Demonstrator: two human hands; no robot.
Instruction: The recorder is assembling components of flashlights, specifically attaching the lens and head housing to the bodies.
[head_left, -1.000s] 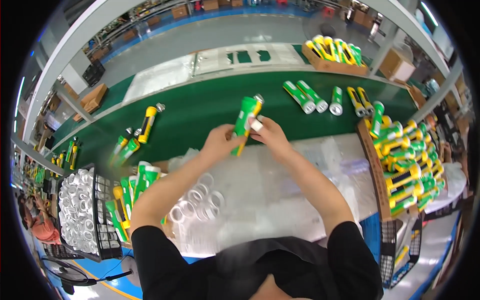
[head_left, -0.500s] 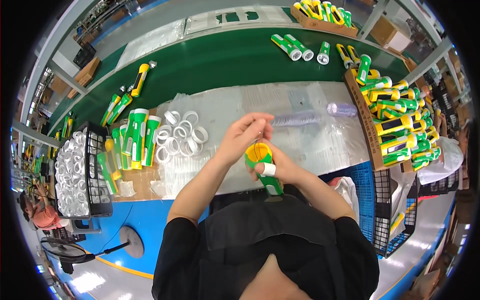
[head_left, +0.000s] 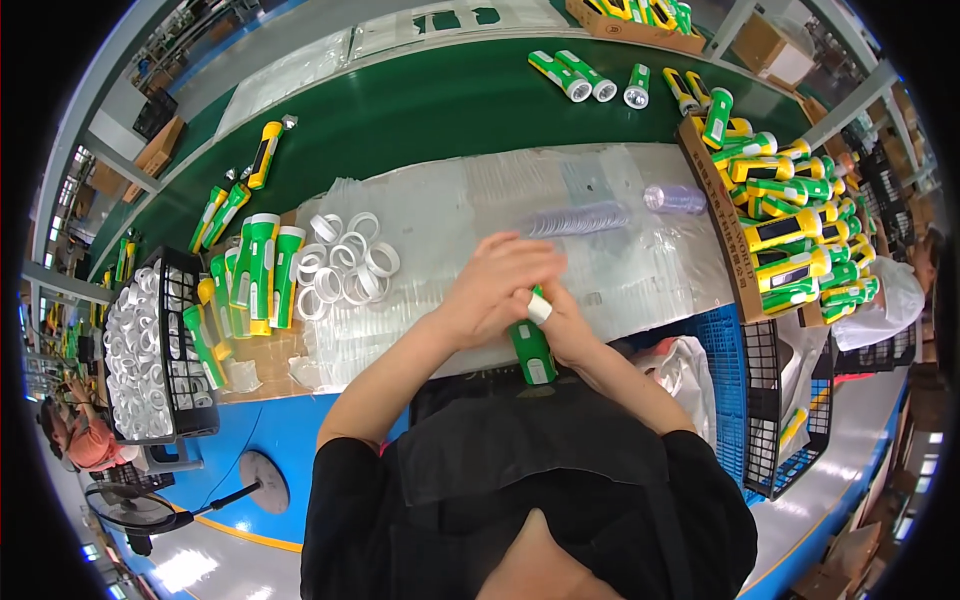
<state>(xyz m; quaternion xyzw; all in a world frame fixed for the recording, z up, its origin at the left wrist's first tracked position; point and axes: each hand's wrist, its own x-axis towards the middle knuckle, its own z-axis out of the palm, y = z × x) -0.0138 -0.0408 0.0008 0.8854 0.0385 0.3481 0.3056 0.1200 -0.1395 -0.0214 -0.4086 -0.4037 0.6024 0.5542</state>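
A green flashlight [head_left: 532, 352] stands tilted close to my body, its tail end toward me. My right hand [head_left: 568, 325] is closed around its side, with a white band [head_left: 539, 307] on the thumb. Across the top of the flashlight lies my left hand [head_left: 500, 285], fingers together and bent over its head, so the yellow opening is hidden. Past my hands, a fanned row of clear discs [head_left: 578, 219] rests on the plastic-covered table [head_left: 450, 190]. A stack of clear purplish discs [head_left: 674, 199] sits to its right.
Loose white rings [head_left: 325, 285] and several flashlights [head_left: 262, 265] lie on the left. Beside them is a black crate [head_left: 190, 340] of white rings. A cardboard box [head_left: 735, 255] full of flashlights stands at right. Behind the table runs a green belt [head_left: 420, 120] carrying flashlights.
My left hand has gone from a raised pinch at the wires over the yellow opening to lying across the flashlight's head. My right hand still holds the flashlight. The view has shifted slightly.
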